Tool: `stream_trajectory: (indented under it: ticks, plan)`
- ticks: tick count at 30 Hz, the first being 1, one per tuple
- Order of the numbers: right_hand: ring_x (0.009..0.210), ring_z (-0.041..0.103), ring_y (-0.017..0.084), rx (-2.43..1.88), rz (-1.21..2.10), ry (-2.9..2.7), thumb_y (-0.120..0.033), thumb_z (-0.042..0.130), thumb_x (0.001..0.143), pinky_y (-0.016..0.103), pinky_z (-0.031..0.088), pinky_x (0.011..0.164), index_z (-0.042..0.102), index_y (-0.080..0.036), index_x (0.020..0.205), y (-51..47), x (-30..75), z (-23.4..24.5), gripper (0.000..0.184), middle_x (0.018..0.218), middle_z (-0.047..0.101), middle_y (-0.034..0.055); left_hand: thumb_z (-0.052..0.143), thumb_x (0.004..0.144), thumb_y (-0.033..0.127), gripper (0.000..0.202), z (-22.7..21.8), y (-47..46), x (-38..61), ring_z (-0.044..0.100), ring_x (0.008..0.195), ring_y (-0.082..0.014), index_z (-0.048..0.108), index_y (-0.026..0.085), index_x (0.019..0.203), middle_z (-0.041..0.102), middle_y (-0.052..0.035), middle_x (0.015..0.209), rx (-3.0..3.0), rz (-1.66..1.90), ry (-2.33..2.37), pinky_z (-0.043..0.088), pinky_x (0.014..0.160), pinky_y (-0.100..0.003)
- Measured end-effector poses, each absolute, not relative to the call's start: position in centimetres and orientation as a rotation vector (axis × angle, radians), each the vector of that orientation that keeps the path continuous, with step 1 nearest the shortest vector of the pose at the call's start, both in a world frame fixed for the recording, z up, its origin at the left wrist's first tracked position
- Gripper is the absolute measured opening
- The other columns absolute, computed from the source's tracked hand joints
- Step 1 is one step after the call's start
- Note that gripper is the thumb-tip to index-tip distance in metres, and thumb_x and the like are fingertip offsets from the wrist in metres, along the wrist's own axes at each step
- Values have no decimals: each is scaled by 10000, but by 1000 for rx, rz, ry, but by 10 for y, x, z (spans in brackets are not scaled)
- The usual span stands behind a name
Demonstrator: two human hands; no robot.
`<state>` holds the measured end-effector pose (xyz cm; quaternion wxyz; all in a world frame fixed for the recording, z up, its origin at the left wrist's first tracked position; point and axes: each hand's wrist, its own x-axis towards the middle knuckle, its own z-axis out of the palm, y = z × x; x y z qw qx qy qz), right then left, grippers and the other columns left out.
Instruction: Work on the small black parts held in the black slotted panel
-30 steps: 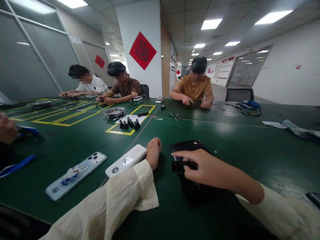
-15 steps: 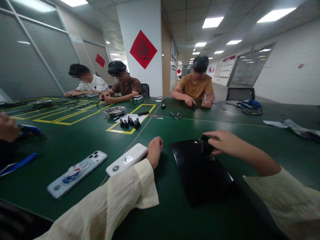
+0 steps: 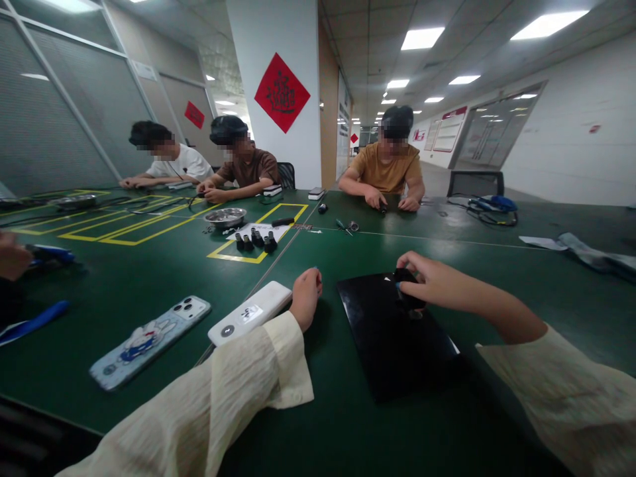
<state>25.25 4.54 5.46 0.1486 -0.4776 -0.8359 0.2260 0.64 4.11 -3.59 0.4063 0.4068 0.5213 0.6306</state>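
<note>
My right hand [image 3: 422, 278] has its thumb and fingers around a small black block-like part [image 3: 409, 299], at the far end of a glossy black panel [image 3: 392, 351]. The panel lies flat on the green table and mirrors the part; whether the two are joined is unclear. My left hand [image 3: 307, 298] rests on the table left of the panel, its fingers curled closed. What is inside those fingers, if anything, is hidden. Beside its wrist lies a white power-bank-like device [image 3: 251, 313] with a round button. Further left is a phone [image 3: 149, 341] in a rabbit-print case.
Several black cylindrical fittings [image 3: 256, 240] stand near a metal bowl [image 3: 225, 217]. Pliers [image 3: 342, 226] lie farther back. Three people sit across the table; another person's hand [image 3: 12, 257] shows at far left. Cables [image 3: 487, 211] lie at back right.
My right hand's fingers have curled further around the black part, with the thumb now lower on its near side. The left hand stays put. The view has shifted slightly.
</note>
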Motion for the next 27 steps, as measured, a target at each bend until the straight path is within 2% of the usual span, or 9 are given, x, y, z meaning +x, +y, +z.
stream_trajectory:
  ticks: [5, 9, 12, 15, 18, 20, 23, 25, 27]
  plan:
    - [675, 572, 145, -1415, 660, -2381, -285, 504, 771, 245, 437, 582, 466, -151, 1026, 45, 248, 59, 291, 878, 585, 68, 406, 687, 267, 164, -35, 40, 7, 272, 383, -64, 355, 191, 551, 284, 82, 406, 1034, 1584, 1307, 217, 401, -188]
    - [750, 589, 153, -1415, 949, -2284, -280, 494, 789, 238, 472, 579, 440, -169, 1072, 50, 251, 54, 308, 997, 562, 82, 403, 691, 269, 162, -35, 41, 7, 278, 389, -67, 361, 191, 555, 289, 81, 410, 1048, 1575, 1328, 221, 405, -191]
    - [767, 588, 147, -1407, 1183, -2225, -295, 515, 793, 228, 491, 572, 413, -183, 1090, 53, 252, 50, 334, 1009, 551, 73, 405, 695, 276, 168, -37, 41, 6, 276, 391, -68, 362, 191, 556, 291, 81, 415, 1051, 1575, 1333, 226, 407, -193]
    - [740, 583, 136, -1378, 1282, -2208, -355, 535, 791, 236, 502, 575, 410, -185, 1078, 53, 251, 48, 356, 979, 544, 62, 408, 696, 281, 174, -38, 41, 5, 274, 389, -67, 360, 192, 554, 290, 82, 416, 1057, 1576, 1326, 224, 408, -195]
    - [711, 579, 129, -1385, 1319, -2156, -443, 438, 841, 254, 510, 588, 427, -186, 1075, 56, 253, 48, 348, 960, 541, 65, 413, 691, 277, 171, -38, 41, 6, 274, 390, -65, 361, 191, 554, 288, 81, 417, 1057, 1572, 1316, 217, 406, -195]
    - [691, 583, 132, -1512, 1199, -2106, -455, 330, 881, 255, 502, 580, 445, -173, 1070, 63, 258, 47, 358, 963, 554, 85, 413, 691, 273, 165, -37, 40, 6, 272, 389, -67, 361, 192, 557, 288, 81, 414, 1058, 1572, 1314, 215, 403, -196]
    - [701, 607, 164, -1798, 741, -2242, -420, 238, 908, 263, 473, 597, 524, -135, 1008, 78, 272, 40, 416, 914, 602, 114, 407, 694, 272, 166, -35, 39, 7, 275, 383, -68, 360, 192, 556, 287, 81, 407, 1053, 1567, 1315, 215, 400, -196]
    - [773, 620, 208, -1929, 426, -2430, -388, 256, 908, 286, 455, 666, 605, -107, 880, 89, 283, 29, 449, 863, 632, 139, 403, 696, 268, 170, -34, 39, 8, 274, 377, -66, 358, 192, 550, 286, 82, 404, 1048, 1563, 1320, 217, 400, -195]
    - [794, 624, 249, -1992, 300, -2518, -357, 332, 886, 312, 440, 689, 644, -84, 746, 98, 291, 16, 438, 820, 647, 174, 402, 694, 261, 171, -33, 39, 8, 274, 374, -64, 357, 190, 545, 286, 81, 403, 1045, 1568, 1325, 217, 400, -194]
